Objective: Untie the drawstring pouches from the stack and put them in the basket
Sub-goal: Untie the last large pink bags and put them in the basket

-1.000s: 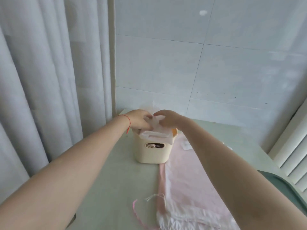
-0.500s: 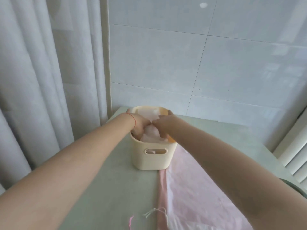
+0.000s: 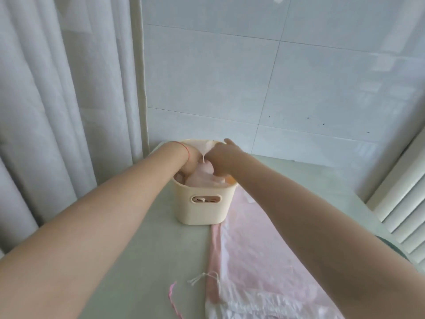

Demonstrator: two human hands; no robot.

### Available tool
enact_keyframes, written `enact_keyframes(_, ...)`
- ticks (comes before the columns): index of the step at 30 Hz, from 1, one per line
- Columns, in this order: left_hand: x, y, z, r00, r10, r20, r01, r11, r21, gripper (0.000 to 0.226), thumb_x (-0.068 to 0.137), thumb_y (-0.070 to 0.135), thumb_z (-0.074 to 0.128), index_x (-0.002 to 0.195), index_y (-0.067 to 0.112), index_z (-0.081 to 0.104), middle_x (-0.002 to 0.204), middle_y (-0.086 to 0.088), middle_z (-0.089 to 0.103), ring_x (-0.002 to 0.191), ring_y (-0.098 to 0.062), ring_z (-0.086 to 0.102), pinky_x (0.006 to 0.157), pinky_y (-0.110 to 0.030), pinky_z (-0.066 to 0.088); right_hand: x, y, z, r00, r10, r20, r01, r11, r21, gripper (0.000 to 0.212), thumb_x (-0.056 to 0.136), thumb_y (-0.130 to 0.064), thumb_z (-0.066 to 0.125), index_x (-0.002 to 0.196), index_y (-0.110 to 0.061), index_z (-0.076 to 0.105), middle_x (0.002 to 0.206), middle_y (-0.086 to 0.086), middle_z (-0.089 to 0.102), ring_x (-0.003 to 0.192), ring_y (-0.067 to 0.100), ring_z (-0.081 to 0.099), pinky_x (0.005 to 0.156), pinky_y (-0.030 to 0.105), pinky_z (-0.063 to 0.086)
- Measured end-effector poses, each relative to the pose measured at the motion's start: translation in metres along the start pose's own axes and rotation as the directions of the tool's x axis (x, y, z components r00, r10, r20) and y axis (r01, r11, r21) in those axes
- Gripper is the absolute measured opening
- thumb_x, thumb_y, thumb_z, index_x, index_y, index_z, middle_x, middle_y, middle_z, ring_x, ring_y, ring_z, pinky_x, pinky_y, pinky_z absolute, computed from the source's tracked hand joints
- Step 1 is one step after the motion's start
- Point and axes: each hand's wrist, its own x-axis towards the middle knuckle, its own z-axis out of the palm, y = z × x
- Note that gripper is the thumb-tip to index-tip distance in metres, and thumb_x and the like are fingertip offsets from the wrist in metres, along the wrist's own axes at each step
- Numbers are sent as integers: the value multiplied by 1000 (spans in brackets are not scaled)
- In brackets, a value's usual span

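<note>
Pressing: hands [image 3: 204, 161] on pouch [image 3: 204, 180] | inside basket [image 3: 204, 210]

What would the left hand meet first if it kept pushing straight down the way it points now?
Most likely the pink pouch already stuffed in the basket: the left hand points down into it, against the fabric. Its fingertips are hidden, so depth is uncertain.
</note>
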Motion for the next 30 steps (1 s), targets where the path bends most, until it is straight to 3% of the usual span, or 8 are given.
enact_keyframes(2,-24,3,-14,972,-66,-224,37,991,-131,49,88,7,53,133,27,55,131,3,55,106,-22,59,50,-20,48,-25,13,-16,990,26,-135,-16,998,68,38,92,-36,55,130,-28,55,122,-1,57,123,21,44,105,36,28)
enact_keyframes(5,-56,30,-23,791,-104,-603,-66,966,-252,40,92,8,41,116,29,67,127,4,59,113,-22,56,84,-31,49,-69,34,-22,951,158,-266,-68,946,318,29,97,-33,48,122,-26,60,119,2,55,119,23,44,98,38,33)
enact_keyframes(9,-87,85,-3,662,-151,-734,-235,888,-395,29,87,18,45,91,25,73,100,8,69,96,-21,60,79,-31,49,-133,40,2,913,302,-272,-129,850,511,23,95,-31,50,113,-24,62,113,2,58,111,23,50,93,37,37)
enact_keyframes(14,-107,160,43,764,-39,-645,-312,852,-421,18,83,26,51,76,24,67,80,10,63,85,-19,58,74,-30,49,-211,35,61,979,173,107,-203,818,539,25,75,-52,68,92,-34,65,102,-9,67,95,15,62,88,37,50)
enact_keyframes(20,-108,200,99,878,39,-478,-299,823,-482,29,80,27,51,52,23,48,63,10,53,71,-18,52,82,-31,45,-271,16,107,929,25,370,-219,842,492,76,60,-62,81,122,-30,50,124,-7,48,110,18,50,93,37,44)
enact_keyframes(22,-110,206,113,888,27,-459,-287,813,-507,25,78,31,51,56,19,52,63,10,55,68,-16,50,73,-33,48,-280,14,117,940,53,337,-230,829,510,75,60,-61,81,121,-31,49,123,-6,48,109,19,50,93,37,42)
enact_keyframes(25,-108,205,132,894,18,-448,-275,811,-516,25,79,49,57,76,27,68,84,17,66,84,-8,60,84,-32,49,-285,13,124,973,168,155,-224,840,494,59,65,-61,77,108,-27,56,107,-6,48,104,19,47,89,35,33)
enact_keyframes(30,-98,193,153,896,38,-442,-194,930,-313,52,66,71,48,103,39,65,106,15,60,108,-5,53,112,-42,19,-279,13,138,923,373,-94,-299,850,434,31,89,-49,60,99,-20,60,102,0,54,102,22,50,87,36,35)
